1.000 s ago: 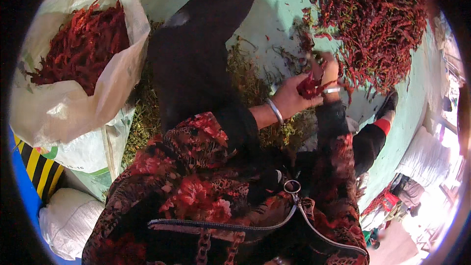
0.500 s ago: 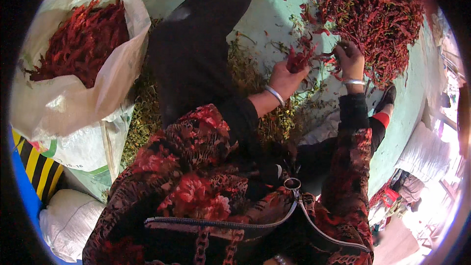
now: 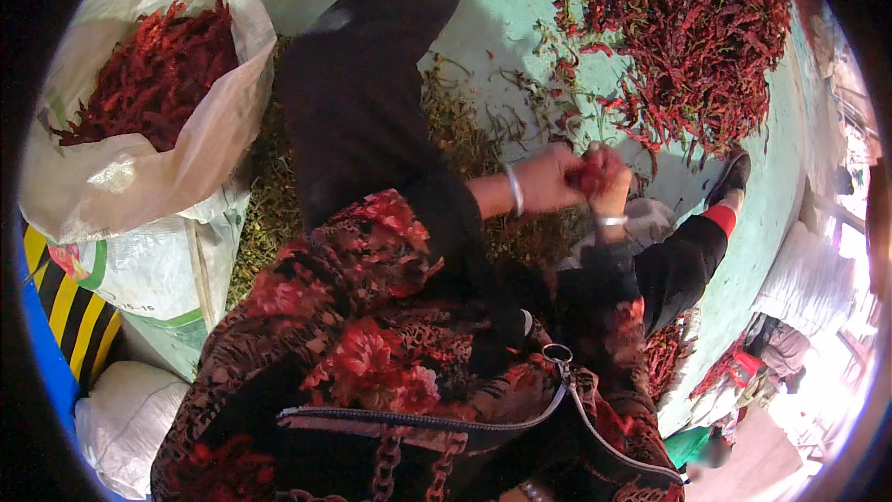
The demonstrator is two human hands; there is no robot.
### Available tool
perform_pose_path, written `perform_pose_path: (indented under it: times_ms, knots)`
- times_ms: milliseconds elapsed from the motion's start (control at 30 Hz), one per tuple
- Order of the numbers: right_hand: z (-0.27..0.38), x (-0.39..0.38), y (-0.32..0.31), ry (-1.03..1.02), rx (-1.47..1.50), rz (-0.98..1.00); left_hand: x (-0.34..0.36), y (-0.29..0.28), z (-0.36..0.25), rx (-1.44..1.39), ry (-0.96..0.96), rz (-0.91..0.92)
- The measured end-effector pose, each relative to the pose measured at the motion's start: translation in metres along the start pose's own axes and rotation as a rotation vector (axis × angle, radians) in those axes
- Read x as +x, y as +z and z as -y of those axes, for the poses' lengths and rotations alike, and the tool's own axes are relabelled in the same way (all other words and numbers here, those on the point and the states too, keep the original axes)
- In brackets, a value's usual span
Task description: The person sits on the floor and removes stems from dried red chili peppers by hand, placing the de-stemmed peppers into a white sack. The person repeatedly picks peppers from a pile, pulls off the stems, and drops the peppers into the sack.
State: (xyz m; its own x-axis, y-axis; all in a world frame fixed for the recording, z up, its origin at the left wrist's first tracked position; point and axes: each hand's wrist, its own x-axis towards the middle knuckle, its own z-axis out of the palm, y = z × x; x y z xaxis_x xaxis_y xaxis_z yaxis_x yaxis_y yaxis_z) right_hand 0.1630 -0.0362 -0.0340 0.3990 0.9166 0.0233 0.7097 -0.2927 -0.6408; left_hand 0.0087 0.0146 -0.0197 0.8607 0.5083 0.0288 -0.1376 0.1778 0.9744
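Observation:
My left hand [image 3: 546,177], blurred by motion, is closed around a small bunch of dried red chili peppers [image 3: 586,176]. Against that bunch, my right hand [image 3: 611,178] has its fingers curled in, and the two hands touch or nearly touch. How the right fingertips grip the chilies is partly hidden. Beyond both hands, a large heap of dried red chili peppers [image 3: 692,42] with some green stems lies on the pale green floor [image 3: 497,23]. Loose stems [image 3: 506,121] are scattered between the heap and my hands.
An open white woven sack [image 3: 218,116], filled with red chilies [image 3: 158,74], stands at the left. My dark-trousered leg [image 3: 358,84] stretches between sack and hands. A pile of stem scraps [image 3: 269,232] lies beside the sack. A shoe [image 3: 732,177] sits near the heap.
My right hand has moved left and nearer to me, from beside the heap to the chilies in my left hand. The left hand has shifted slightly nearer.

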Motion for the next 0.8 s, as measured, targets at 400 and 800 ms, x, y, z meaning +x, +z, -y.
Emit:
perform_pose_path:
  times_ms: [400, 800]
  knots:
    - [0.002, 0.125, 0.048, -0.189, -0.338, 0.164, 0.013, -0.029, -0.017, -0.24, -0.156, -0.342]
    - [0.07, 0.024, -0.015, -0.39, -0.116, 0.142, 0.023, -0.029, 0.0, -0.532, -0.066, -0.515]
